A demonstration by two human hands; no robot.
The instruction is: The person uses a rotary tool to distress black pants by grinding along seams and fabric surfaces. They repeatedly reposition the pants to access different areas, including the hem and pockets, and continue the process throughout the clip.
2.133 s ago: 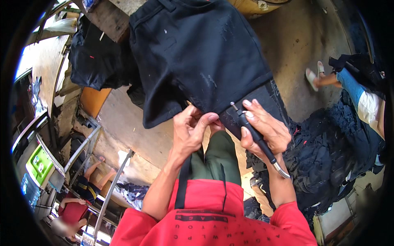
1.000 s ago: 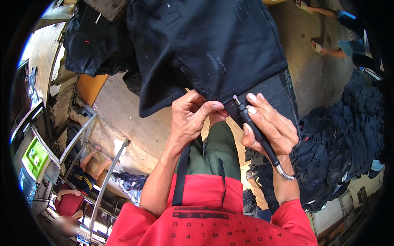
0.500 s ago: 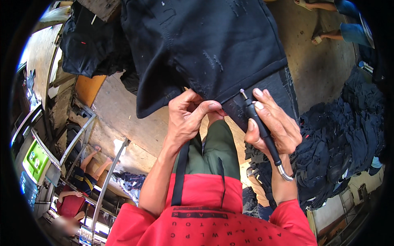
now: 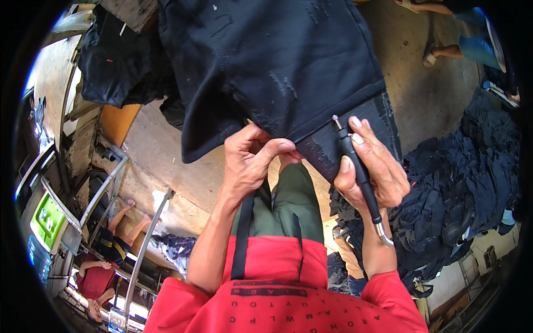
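Observation:
Black shorts (image 4: 277, 61) with pale, roughened scuff marks lie over a dark flat board (image 4: 322, 150), whose worn end shows past the hem. At that hem my left hand (image 4: 250, 158) is closed, thumb and fingers pinching the cloth edge; its fingertips are partly hidden. My right hand (image 4: 383, 161) grips a black pen-shaped rotary grinder (image 4: 358, 166) with a small rounded metal tip and a bent metal neck at its back end. The tip points up, just below the hem and near the board's right side. Whether it touches anything I cannot tell.
Dark garments (image 4: 455, 194) are heaped on the right, and another black garment (image 4: 122, 66) hangs at the upper left. Metal rails (image 4: 147, 244) and a green tray (image 4: 47, 216) stand at left. One person (image 4: 100, 272) is at lower left; another's legs (image 4: 444, 51) show at upper right.
The grinder and my right hand have shifted slightly right, its tip a little farther from my left hand. The left hand keeps its pinch on the hem.

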